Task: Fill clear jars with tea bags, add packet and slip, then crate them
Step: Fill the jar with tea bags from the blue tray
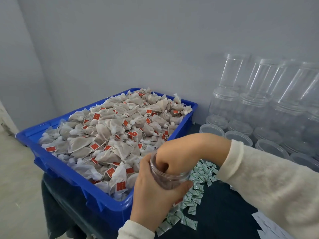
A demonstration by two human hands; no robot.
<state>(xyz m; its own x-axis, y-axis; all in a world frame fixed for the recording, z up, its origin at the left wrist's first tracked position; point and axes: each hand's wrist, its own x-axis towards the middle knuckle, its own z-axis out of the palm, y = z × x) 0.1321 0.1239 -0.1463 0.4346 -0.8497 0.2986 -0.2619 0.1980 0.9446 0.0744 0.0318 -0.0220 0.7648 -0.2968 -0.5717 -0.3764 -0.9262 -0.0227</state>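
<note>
In the head view, the left hand [151,190] wraps around a clear jar [170,176] from below and from the side, so its grip is closed firmly on the jar. The jar is held above the tabletop [221,209], just beside the near right corner of the blue crate [107,202]. The right hand [170,155] is pushed down into the mouth of the jar. Its fingers are hidden behind the jar wall, so I cannot tell if this grip is closed or loose. Brownish content shows through the jar wall, but it is blurred.

The crate is heaped with tea bags [110,135] that carry small red tags. Under the hands many small green and white packets [191,199] lie scattered on the dark tabletop; the hands cover part of this pile. At the right, empty jars [259,94] stand stacked against the wall, with clear lids [238,137] in front of them. They are hard to separate from each other. White paper slips [269,226] lie at the lower right, cut by the picture edge and by the cream sleeve [269,183].
</note>
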